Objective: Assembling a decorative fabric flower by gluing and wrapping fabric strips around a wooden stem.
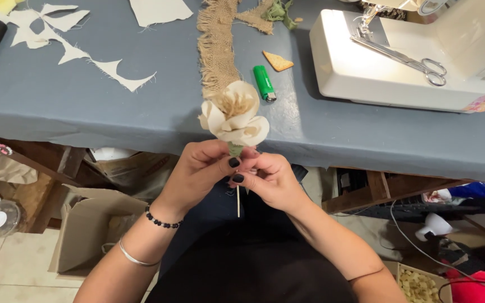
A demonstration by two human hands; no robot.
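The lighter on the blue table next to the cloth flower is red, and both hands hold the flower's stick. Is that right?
Not quite. In the head view the lighter is green, not red. It does lie on the blue table, and the left hand and right hand hold the cloth flower by its stick.

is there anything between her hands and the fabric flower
Nothing visible: the left hand and right hand already pinch the green base just under the fabric flower, above the thin stick.

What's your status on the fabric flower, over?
Left hand and right hand both pinching the fabric flower at its base. Thin stick hangs below. Nothing in the way.
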